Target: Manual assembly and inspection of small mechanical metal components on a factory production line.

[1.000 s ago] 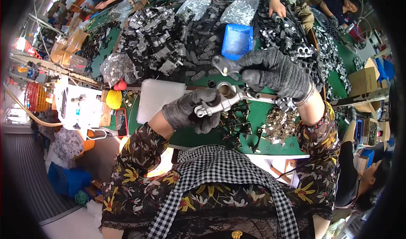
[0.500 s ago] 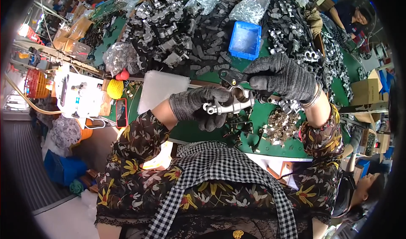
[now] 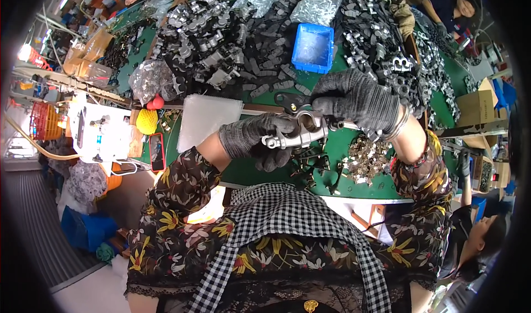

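A silver brake caliper body (image 3: pixel 303 137) with round bores is gripped in my gloved left hand (image 3: pixel 246 137), its fingers curled around the left end. My right hand (image 3: pixel 354 100), in the same kind of grey-black knit glove, pinches a flat black metal bracket (image 3: pixel 289 99) by its right end. The bracket sits against or just above the upper edge of the caliper body; whether they touch is hard to tell. Both parts are held over the near side of the green table (image 3: pixel 249 174). My right fingertips hide where the bracket's right end meets the caliper.
Beyond my hands stands a blue plastic tray (image 3: pixel 312 50). Heaps of silver castings (image 3: pixel 204 36) and black brake pads (image 3: pixel 268 64) surround it. Small metal clips (image 3: pixel 365 161) lie below my right hand. Clear plastic sheets (image 3: pixel 207 119) and a phone (image 3: pixel 157 151) are at left. Other people work nearby.
The view has shifted slightly. Both hands keep their holds, and the black bracket now lies a little flatter above the caliper body.
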A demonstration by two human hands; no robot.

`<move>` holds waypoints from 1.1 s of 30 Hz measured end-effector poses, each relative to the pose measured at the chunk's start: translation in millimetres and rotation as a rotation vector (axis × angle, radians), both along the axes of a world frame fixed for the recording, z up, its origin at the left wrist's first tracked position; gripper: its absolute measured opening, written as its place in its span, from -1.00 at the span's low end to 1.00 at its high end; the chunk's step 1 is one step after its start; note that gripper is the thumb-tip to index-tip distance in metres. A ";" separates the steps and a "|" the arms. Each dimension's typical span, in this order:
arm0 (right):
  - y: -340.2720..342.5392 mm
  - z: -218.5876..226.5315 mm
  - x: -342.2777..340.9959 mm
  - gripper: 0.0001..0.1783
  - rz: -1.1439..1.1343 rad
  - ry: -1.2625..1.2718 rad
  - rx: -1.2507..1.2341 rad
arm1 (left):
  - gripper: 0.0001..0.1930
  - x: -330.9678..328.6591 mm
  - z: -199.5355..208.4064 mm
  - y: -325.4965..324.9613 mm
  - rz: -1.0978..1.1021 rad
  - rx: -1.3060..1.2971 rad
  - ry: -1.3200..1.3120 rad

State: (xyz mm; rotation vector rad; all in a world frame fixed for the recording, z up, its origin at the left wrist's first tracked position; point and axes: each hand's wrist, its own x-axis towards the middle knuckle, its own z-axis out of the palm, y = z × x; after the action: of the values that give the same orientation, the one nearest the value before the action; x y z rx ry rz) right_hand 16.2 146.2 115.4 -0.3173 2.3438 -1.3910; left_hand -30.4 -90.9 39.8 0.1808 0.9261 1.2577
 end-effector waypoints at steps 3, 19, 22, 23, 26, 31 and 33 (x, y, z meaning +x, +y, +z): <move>0.7 -6.8 1.9 -0.71 -0.022 -0.039 -0.049 | -0.53 6.9 -6.1 -7.4 0.053 0.052 0.043; 7.1 -58.7 52.7 -0.22 -0.195 -0.234 -0.855 | -0.35 -0.5 11.9 20.4 0.006 0.121 0.239; 6.8 -63.6 56.2 -0.22 -0.274 -0.206 -0.816 | -0.31 2.5 13.8 30.0 0.094 0.119 0.428; 7.0 -65.6 56.3 -0.27 -0.302 -0.160 -0.783 | -0.32 4.1 11.7 35.7 0.173 0.131 0.540; 7.7 -70.7 58.9 -0.36 -0.371 -0.058 -0.714 | -0.40 6.1 -16.6 43.4 0.326 0.171 0.718; 0.9 -90.9 63.3 -0.34 -0.502 0.016 -0.661 | -0.57 1.8 -55.8 47.7 0.511 0.161 0.649; 3.8 -107.5 59.7 -0.33 -0.550 -0.044 -0.674 | -0.58 -0.3 -68.8 50.4 0.518 0.138 0.550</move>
State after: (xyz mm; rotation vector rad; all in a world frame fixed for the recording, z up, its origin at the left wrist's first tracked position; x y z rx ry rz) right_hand 75.8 150.1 7.9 0.2052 1.9242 -2.4051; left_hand -30.7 -40.5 -29.0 0.4300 1.4162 1.7995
